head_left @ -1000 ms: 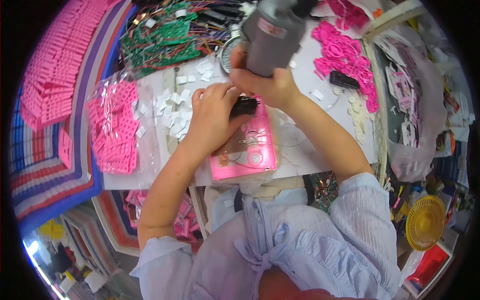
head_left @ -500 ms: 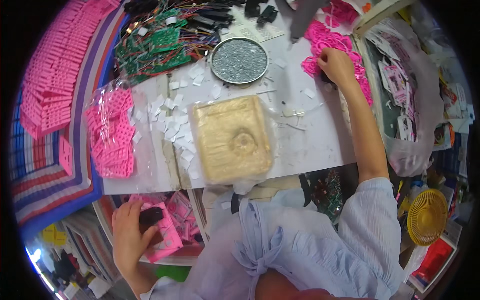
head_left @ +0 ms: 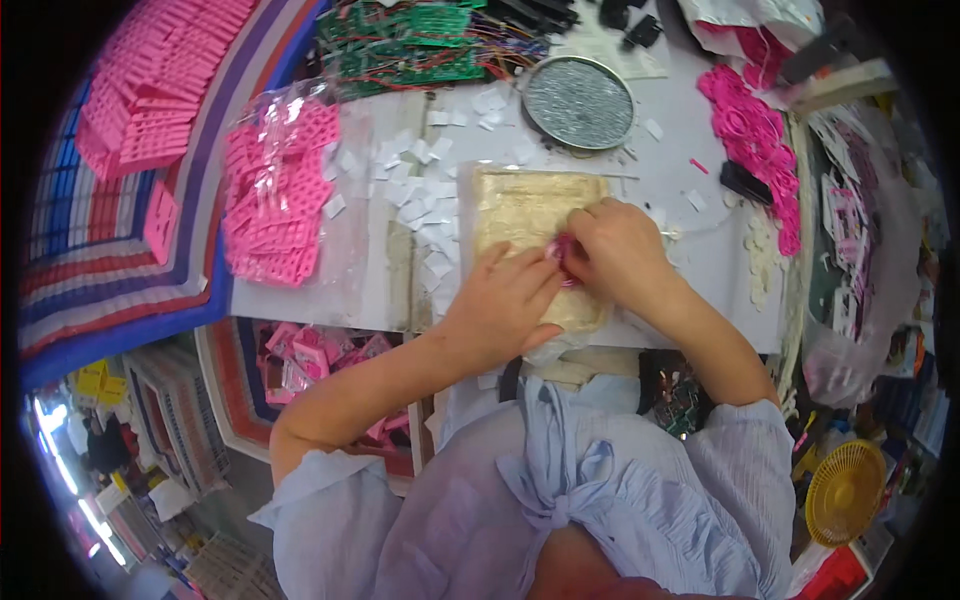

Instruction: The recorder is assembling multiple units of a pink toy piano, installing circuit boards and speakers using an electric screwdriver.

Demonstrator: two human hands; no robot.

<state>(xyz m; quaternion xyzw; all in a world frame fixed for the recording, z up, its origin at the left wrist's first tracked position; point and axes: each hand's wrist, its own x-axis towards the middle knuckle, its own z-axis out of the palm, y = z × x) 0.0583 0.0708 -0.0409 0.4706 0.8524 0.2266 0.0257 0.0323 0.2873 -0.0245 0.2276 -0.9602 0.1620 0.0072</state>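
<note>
Both my hands meet over a gold, plastic-wrapped square pad [head_left: 510, 205] on the white table. Between their fingertips is a small, curled pink piece [head_left: 568, 262], perhaps a loop of cord; its full shape is hidden. My left hand [head_left: 505, 298] reaches in from the left, its bunched fingers on the piece. From the other side my right hand [head_left: 618, 252] pinches the same piece with thumb and fingers. A heap of tangled pink loops [head_left: 750, 125] lies to the right, with a small black block [head_left: 745, 183] at its edge.
Behind the pad stand a round dish of small metal parts [head_left: 578, 100] and wired green circuit boards [head_left: 405, 45]. White paper squares [head_left: 430, 215] and a bag of pink perforated parts [head_left: 280, 190] lie left. Below the table edge, an open drawer [head_left: 232, 400] holds pink cases.
My left hand has left the pink case over the drawer and come to the pad. My right hand has moved from the pink heap to the pad. The view has shifted.
</note>
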